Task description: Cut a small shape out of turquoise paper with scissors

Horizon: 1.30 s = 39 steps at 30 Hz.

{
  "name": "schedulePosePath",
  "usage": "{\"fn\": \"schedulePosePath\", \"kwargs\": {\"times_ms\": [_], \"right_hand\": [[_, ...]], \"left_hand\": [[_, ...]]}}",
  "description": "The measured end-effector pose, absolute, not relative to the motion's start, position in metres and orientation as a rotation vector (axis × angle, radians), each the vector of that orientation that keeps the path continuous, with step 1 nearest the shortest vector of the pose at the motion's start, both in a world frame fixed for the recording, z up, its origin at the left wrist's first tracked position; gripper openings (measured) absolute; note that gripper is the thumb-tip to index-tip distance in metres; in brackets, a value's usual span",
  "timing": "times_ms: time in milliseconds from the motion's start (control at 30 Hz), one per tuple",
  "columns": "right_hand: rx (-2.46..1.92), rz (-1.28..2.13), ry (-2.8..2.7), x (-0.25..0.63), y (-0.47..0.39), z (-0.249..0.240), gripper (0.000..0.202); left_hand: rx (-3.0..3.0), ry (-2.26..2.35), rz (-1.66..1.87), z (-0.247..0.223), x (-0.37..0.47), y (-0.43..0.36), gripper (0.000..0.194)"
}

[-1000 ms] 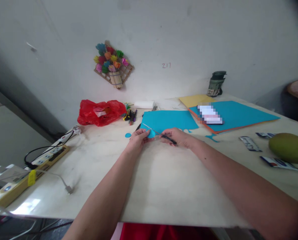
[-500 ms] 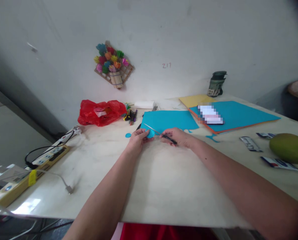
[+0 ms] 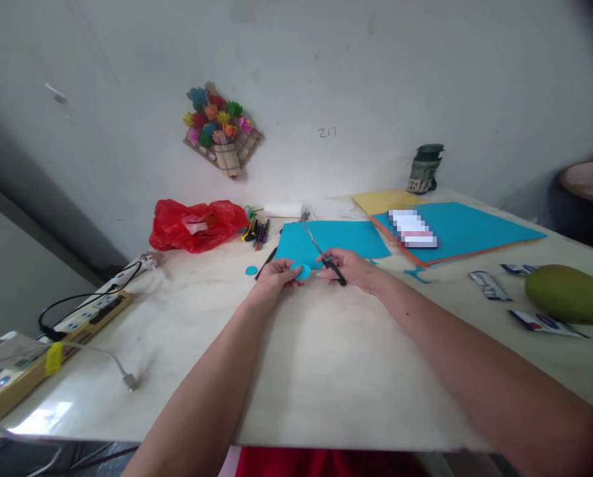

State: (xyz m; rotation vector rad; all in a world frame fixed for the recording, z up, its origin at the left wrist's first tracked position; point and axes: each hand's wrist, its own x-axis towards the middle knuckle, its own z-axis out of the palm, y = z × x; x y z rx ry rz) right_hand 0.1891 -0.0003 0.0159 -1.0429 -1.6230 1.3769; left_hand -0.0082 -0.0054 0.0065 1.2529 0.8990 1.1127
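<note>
Between the thumb and fingers of my left hand [image 3: 277, 277] is a round blue paper piece [image 3: 303, 271], held just above the table. My right hand [image 3: 344, 266] grips a pair of scissors [image 3: 334, 270] by the black handles, with the blades pointing up and away to the left. The blades stand apart from the paper piece. A larger sheet of blue paper [image 3: 336, 235] lies right behind both hands. To the left of my left hand rests a small blue paper disc [image 3: 251, 270], and a dark, thin object [image 3: 266, 262] is partly hidden behind that hand.
Blue paper scraps [image 3: 417, 274] lie right of my right hand. A phone [image 3: 413, 229] rests on stacked coloured sheets [image 3: 485, 222]. A mango [image 3: 569, 294] and small packets [image 3: 489, 286] are at the right. Markers [image 3: 261, 234], a red plastic bag [image 3: 197, 228] and a power strip [image 3: 85, 324] sit left.
My right hand has tilted the scissors more upright, and their blades have moved off the round paper piece. The left hand still holds that piece. The whole view has shifted slightly.
</note>
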Motion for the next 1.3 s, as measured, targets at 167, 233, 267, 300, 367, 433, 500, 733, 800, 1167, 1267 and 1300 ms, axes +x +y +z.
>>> {"fn": "schedulePosePath", "kwargs": {"times_ms": [167,233,267,300,367,433,500,733,800,1167,1267,1300], "right_hand": [[-0.990,1.338,-1.508,0.183,0.001,0.014,0.049],[-0.994,1.324,-1.497,0.182,0.000,0.014,0.050],[-0.996,1.323,-1.496,0.181,0.000,0.014,0.049],[-1.000,1.323,-1.495,0.180,-0.001,0.014,0.049],[-1.015,1.320,-1.492,0.179,-0.001,0.013,0.047],[-1.024,1.313,-1.488,0.177,-0.001,0.012,0.046],[-1.031,1.299,-1.476,0.174,0.000,0.011,0.045],[-1.038,1.230,-1.324,0.166,-0.002,0.014,0.045],[-1.036,1.242,-1.332,0.165,-0.003,0.014,0.044],[-1.180,1.326,-1.585,0.176,-0.012,0.025,0.030],[-1.159,1.349,-1.687,0.178,-0.014,0.025,0.028],[-1.143,1.357,-1.715,0.179,-0.014,0.025,0.029]], "left_hand": [[1.333,0.922,1.026,0.009,-0.006,-0.009,0.028],[1.331,0.933,1.012,0.010,-0.004,-0.010,0.028],[1.331,0.936,1.006,0.011,-0.003,-0.011,0.028],[1.333,0.937,1.000,0.011,-0.002,-0.011,0.028],[1.338,0.935,0.991,0.011,0.000,-0.012,0.028],[1.318,0.933,0.998,0.010,0.001,-0.011,0.027],[1.267,0.932,1.027,0.008,0.003,-0.011,0.028],[1.126,0.832,1.179,0.004,0.009,-0.010,0.026],[1.105,0.829,1.225,0.005,0.009,-0.011,0.026],[1.132,0.844,1.259,0.008,0.001,-0.008,0.026],[1.125,0.828,1.264,0.007,0.001,-0.008,0.025],[1.123,0.823,1.269,0.007,0.001,-0.008,0.025]]}}
